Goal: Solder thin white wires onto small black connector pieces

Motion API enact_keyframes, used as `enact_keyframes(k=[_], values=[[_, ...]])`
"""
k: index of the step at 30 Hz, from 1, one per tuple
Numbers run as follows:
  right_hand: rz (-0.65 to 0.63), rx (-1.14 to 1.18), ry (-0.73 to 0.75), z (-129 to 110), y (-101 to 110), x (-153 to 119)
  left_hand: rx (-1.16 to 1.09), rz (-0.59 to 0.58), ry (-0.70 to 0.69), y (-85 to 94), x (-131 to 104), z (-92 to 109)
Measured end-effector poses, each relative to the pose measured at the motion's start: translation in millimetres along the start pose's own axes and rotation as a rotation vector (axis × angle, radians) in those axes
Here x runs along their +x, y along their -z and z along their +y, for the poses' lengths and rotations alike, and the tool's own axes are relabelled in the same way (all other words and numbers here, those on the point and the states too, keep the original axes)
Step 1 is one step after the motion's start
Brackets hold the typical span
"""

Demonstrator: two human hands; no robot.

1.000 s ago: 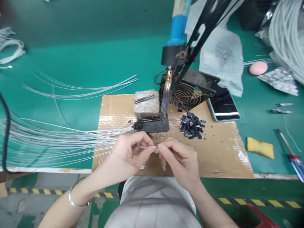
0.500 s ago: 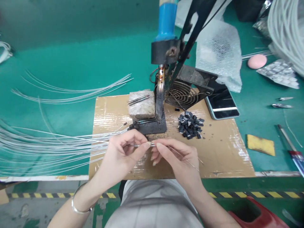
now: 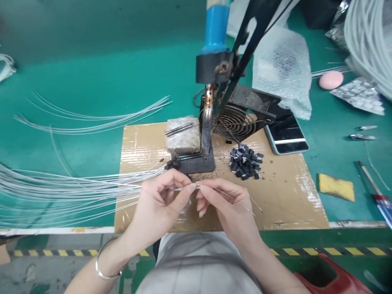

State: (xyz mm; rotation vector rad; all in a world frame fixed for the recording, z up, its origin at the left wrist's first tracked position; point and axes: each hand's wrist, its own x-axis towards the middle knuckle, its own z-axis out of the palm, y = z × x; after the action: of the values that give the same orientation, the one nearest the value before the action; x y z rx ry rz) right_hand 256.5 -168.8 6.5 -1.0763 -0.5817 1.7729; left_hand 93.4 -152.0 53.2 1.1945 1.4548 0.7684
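Observation:
Thumb and fingers of my left hand (image 3: pixel 167 196) pinch a thin wire close to its end. My right hand (image 3: pixel 228 200) pinches thin wires (image 3: pixel 245 207) too, their loose ends sticking out past the palm to the right. Both sets of fingertips nearly meet over the cardboard sheet (image 3: pixel 275 208); the spot between them is too small to make out. To the left spreads a bundle of pale wires (image 3: pixel 76 185), running up to the black base (image 3: pixel 196 163) of the soldering stand. Small black connectors (image 3: pixel 246 161) lie heaped beyond my right hand.
A blue-handled soldering iron (image 3: pixel 217 26) hangs down in a black arm. Behind it leans a fan (image 3: pixel 237 122). A wrapped block (image 3: pixel 183 141) stands left of the iron. Rightward lie a phone (image 3: pixel 288 132), a yellow sponge (image 3: pixel 336 187), tweezers (image 3: pixel 363 137) and a bubble-wrap bag (image 3: pixel 281 69).
My right hand has shifted slightly left, its fingertips now closer to my left ones. The wire ends behind it have swung a little. Both hands keep their pinch.

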Motion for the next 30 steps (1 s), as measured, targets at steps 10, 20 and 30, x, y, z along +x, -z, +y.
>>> enact_keyframes(k=[10, 20, 30], values=[[-0.005, 0.055, -0.07, -6.9, -2.3, 2.6, -0.064, -0.015, -0.045, -1.6, -1.1, -0.2], [-0.026, 0.11, -0.126, -11.9, -4.5, 3.9, -0.082, 0.002, -0.059, -2.6, -1.7, -0.3], [0.0, 0.134, -0.123, -7.5, -3.7, 2.6, 0.012, 0.123, -0.164, -11.6, -4.8, -4.0]])
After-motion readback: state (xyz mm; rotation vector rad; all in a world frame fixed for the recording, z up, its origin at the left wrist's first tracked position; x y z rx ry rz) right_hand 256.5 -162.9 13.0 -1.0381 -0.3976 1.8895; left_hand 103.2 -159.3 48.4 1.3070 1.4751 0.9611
